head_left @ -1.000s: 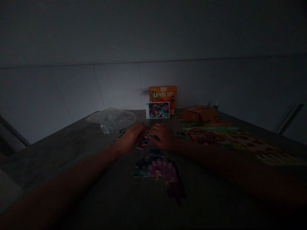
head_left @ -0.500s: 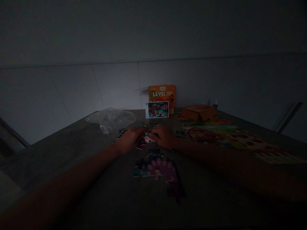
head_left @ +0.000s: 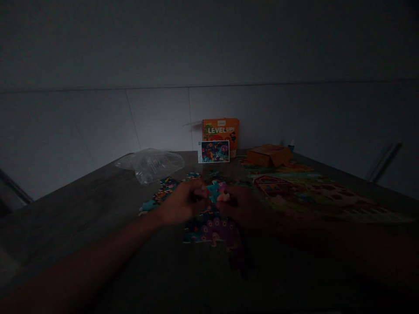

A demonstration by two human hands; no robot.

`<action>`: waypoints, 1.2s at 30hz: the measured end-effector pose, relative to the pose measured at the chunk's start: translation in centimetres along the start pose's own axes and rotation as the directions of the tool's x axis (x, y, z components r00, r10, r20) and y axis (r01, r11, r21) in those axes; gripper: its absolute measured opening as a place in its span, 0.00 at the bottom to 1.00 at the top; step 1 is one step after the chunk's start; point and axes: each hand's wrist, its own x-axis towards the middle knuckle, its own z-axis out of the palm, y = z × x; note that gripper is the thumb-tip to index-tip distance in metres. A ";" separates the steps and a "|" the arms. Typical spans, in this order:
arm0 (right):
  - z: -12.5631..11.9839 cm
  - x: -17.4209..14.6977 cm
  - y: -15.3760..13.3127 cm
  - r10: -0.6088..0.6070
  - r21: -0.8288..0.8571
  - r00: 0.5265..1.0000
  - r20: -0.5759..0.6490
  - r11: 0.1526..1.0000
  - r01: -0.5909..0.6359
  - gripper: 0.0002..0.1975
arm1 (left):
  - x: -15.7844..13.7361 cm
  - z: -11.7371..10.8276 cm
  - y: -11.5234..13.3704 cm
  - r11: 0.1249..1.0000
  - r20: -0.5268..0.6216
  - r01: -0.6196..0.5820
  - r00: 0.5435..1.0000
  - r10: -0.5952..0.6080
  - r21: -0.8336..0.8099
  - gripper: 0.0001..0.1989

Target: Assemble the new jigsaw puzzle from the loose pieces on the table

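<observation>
In the dim head view, my left hand has its fingers curled in at the left edge of a teal puzzle piece. My right hand, dark and partly blurred, pinches a pink and purple puzzle piece against the teal one's right side. Just below the hands lies a joined puzzle section with a purple peacock. Left of my left hand are several more puzzle pieces, partly covered by it.
A crumpled clear plastic bag lies at the back left. A picture card leans on an orange "LEVEL UP!" box near the wall. On the right are an orange box lid and a large farm-scene puzzle.
Both hands have come nearer to me, toward the peacock section. The pieces between them now show teal and pink, and puzzle pieces behind my left hand are uncovered.
</observation>
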 end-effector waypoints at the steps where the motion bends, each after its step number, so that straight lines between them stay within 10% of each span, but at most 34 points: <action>1: 0.2 -1.1 0.2 0.027 0.008 1.000 0.005 1.000 -0.027 0.08 | -0.1 0.2 0.3 0.999 0.018 -0.009 1.000 0.008 0.034 0.06; 13: -0.1 -2.1 -0.1 -0.119 0.050 0.988 0.095 0.992 0.115 0.09 | -1.2 -0.4 0.7 0.947 0.172 -0.239 0.964 0.204 0.217 0.11; 36: 0.2 -2.4 0.8 -0.248 -0.108 0.966 0.075 0.961 0.255 0.10 | -1.3 -1.0 -0.1 0.939 0.234 -0.198 0.963 0.133 0.280 0.15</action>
